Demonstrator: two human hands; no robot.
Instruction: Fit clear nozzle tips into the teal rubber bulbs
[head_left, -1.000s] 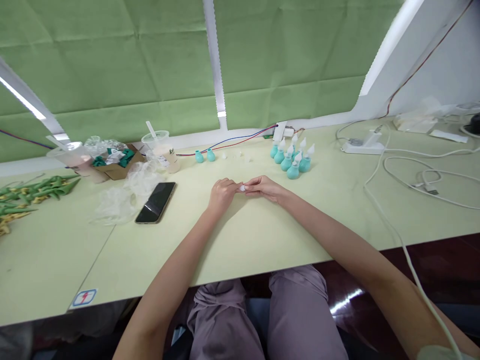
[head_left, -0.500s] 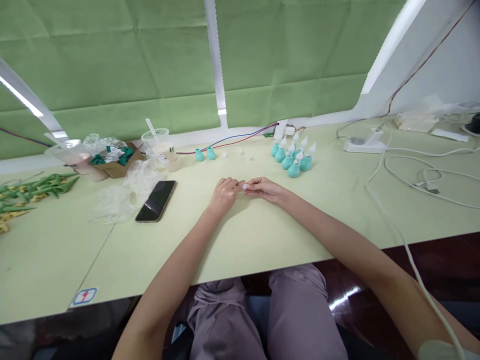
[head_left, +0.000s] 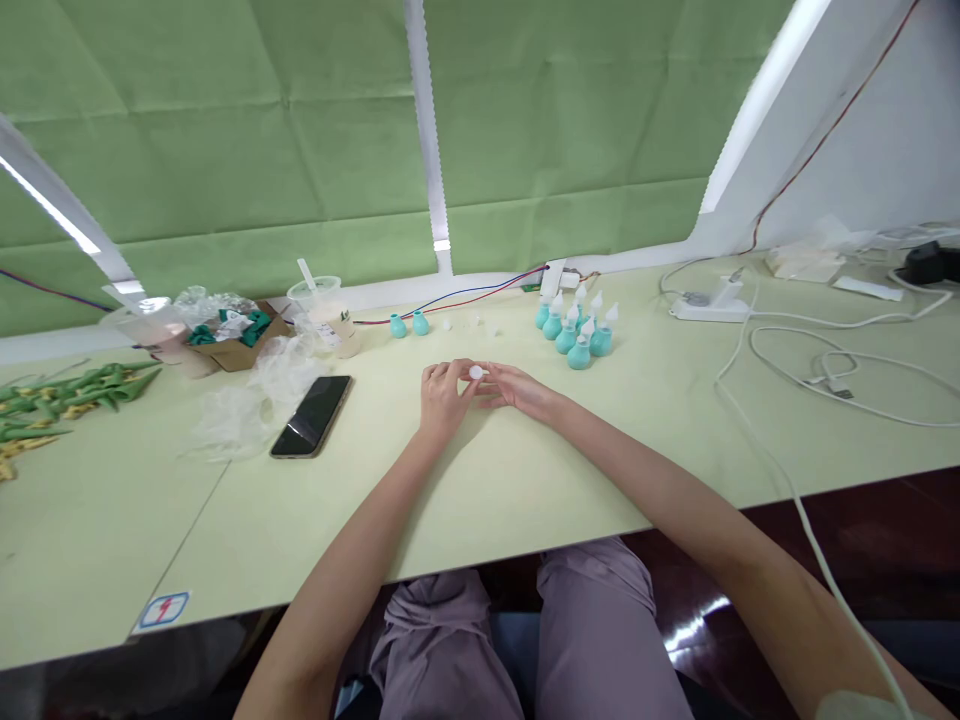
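Over the middle of the table, my left hand pinches a small white round piece between thumb and fingertips, its flat face turned towards me. From the other side, the thumb and index finger of my right hand close on the same piece; the lower fingers are stretched out. Behind my hands stand two turquoise bulbs with open necks. Small whitish translucent pieces lie to the right of them. Several turquoise bulbs with white pointed nozzles stand upright in a cluster further right.
A phone lies left of my hands, near crumpled clear plastic. Behind it are a cup with a straw and a cardboard box. Green and yellow artificial flowers lie far left. A power strip and white cables occupy the right.
The white piece has turned so its round face shows more, and it sits more at my left fingertips. My right hand's lower fingers have opened out. The view has tilted slightly upward.
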